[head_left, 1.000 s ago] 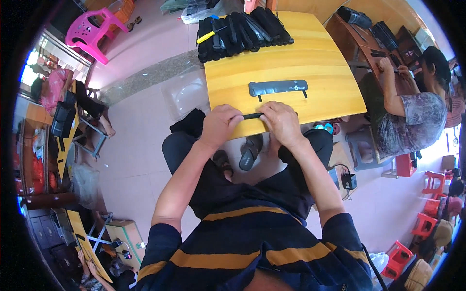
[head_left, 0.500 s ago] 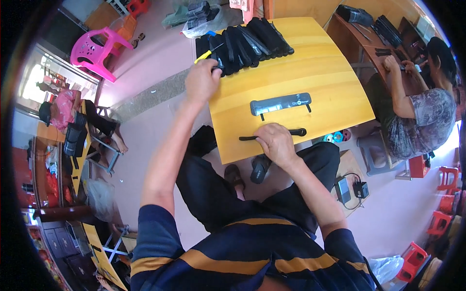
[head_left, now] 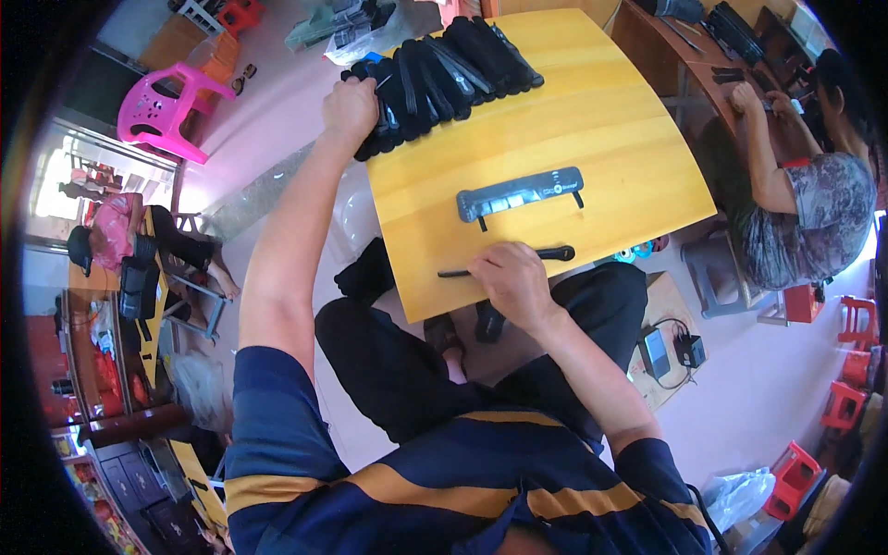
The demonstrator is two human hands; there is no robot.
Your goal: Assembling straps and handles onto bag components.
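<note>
My left hand is at the far left corner of the yellow table, fingers closed, touching the left end of a row of black bundled strips. What its fingers hold is hidden. Near the front edge my right hand closes over a slim black strap with a rounded end; the strap's thin other end sticks out left of the fingers. Beyond that hand lies a long dark, glossy flat packet, with two short black tabs poking out along its near side.
On the right a person works at a brown desk. A pink plastic chair stands at the far left. Behind the table's far left corner is a clear bag with dark items. A boxy black device with cables sits low at right.
My left hand has shifted slightly left, and the yellow-handled pointed tool seen by it is no longer visible. My right hand stays on the strap. The whole view has moved a little.
</note>
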